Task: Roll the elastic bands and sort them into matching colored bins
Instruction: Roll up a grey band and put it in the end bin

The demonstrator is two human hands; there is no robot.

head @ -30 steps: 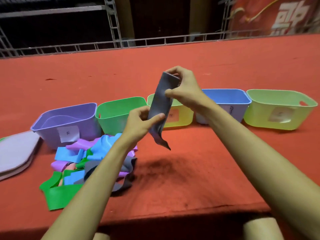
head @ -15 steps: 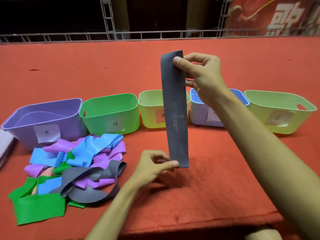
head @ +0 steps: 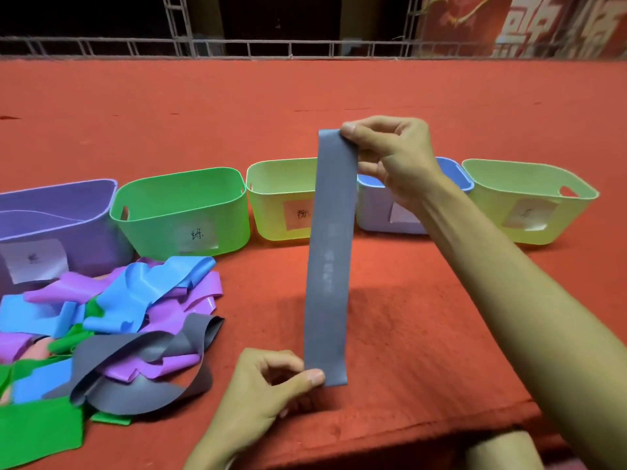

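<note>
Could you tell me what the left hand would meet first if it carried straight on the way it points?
The grey band, whose lower end the left hand already pinches. Beyond it, the red cloth looks free towards the blue bin, though depth is unclear.

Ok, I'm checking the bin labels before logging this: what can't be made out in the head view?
All head view.
Blue bin: label mostly behind the right hand and wrist.
Middle bin: label's right part behind the grey band.
Right bin: label too blurred to read.
Purple bin: cut off by the left edge.
Pile: lower bands buried; left part cut off.
</note>
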